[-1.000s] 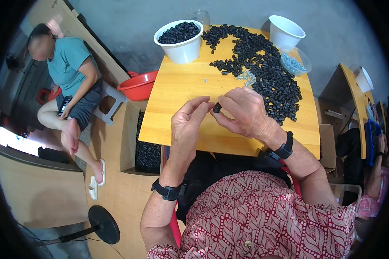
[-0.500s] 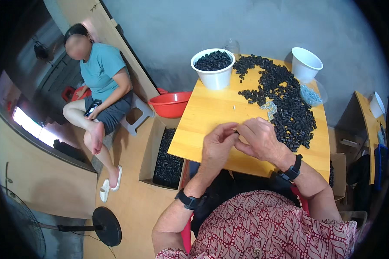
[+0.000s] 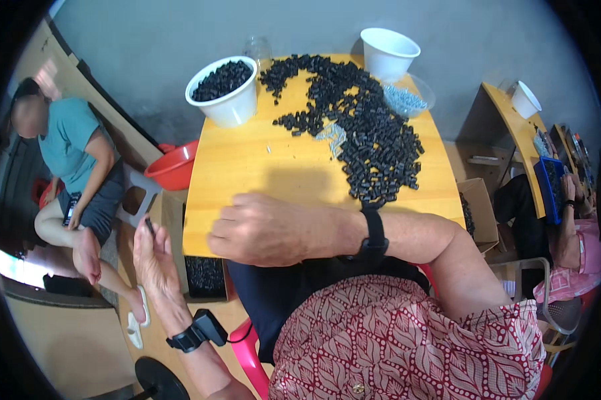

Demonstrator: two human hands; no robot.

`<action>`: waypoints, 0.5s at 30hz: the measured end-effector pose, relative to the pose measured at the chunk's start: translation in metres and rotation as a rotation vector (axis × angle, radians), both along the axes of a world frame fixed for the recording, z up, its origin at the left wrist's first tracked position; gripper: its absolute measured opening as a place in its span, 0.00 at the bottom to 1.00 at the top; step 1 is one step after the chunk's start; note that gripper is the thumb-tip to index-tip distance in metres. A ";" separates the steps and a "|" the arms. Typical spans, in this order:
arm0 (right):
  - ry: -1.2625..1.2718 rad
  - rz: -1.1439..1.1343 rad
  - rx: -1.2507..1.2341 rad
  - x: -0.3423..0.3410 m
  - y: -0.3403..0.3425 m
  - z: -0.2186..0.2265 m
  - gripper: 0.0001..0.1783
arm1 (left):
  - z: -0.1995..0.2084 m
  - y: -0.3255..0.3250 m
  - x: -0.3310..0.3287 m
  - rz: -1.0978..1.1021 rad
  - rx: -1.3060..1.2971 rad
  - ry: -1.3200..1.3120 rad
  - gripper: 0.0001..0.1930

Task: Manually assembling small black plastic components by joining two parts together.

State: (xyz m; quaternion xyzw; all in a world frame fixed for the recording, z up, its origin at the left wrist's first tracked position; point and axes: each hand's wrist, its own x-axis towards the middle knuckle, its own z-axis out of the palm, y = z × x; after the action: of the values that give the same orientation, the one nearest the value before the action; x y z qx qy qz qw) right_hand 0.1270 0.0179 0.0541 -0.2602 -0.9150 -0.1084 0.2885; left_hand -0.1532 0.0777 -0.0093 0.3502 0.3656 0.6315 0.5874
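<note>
The left hand [image 3: 157, 263] is at the left, fingers pointing far, thumb and fingertips pinched together. The right forearm [image 3: 417, 235] extends leftward from a bent elbow; the right hand [image 3: 267, 230] is curled, back upward.

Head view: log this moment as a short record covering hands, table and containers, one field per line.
Left hand: beyond the left edge of the table, small dark piece in its grip
Right hand: curled, back of hand showing, at the table's near edge; contents hidden
Pile: black pieces, spread over the table's back and right
Bucket: white, back left, heaped with black pieces
Tub: white, back right
Bowl: clear, beside the tub, holding small silvery parts
Basin: red, left of the table
</note>
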 end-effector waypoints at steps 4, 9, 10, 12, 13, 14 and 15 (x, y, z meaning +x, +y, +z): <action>-0.068 -0.009 -0.172 0.048 -0.011 -0.016 0.07 | -0.015 -0.002 -0.035 0.029 -0.054 -0.083 0.15; -0.065 -0.196 -0.218 0.088 -0.034 -0.030 0.06 | -0.045 0.005 -0.052 0.201 -0.166 -0.108 0.14; -0.062 -0.200 -0.211 0.096 -0.037 -0.030 0.06 | -0.056 0.009 -0.058 0.211 -0.194 -0.124 0.15; -0.032 -0.238 -0.224 0.107 -0.042 -0.033 0.07 | -0.071 0.010 -0.069 0.235 -0.215 -0.145 0.16; -0.028 -0.238 -0.223 0.112 -0.045 -0.034 0.07 | -0.073 0.013 -0.071 0.234 -0.214 -0.141 0.16; -0.023 -0.253 -0.256 0.119 -0.046 -0.033 0.07 | -0.075 0.015 -0.074 0.242 -0.220 -0.114 0.18; -0.018 -0.267 -0.290 0.124 -0.047 -0.032 0.08 | -0.077 0.016 -0.078 0.251 -0.227 -0.087 0.20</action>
State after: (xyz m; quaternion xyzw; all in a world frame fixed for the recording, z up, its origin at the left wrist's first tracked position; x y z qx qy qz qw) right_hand 0.2512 -0.0295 0.0220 -0.4172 -0.8810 -0.0150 0.2227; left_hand -0.2311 0.0940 -0.0858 0.2055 0.4499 0.6690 0.5548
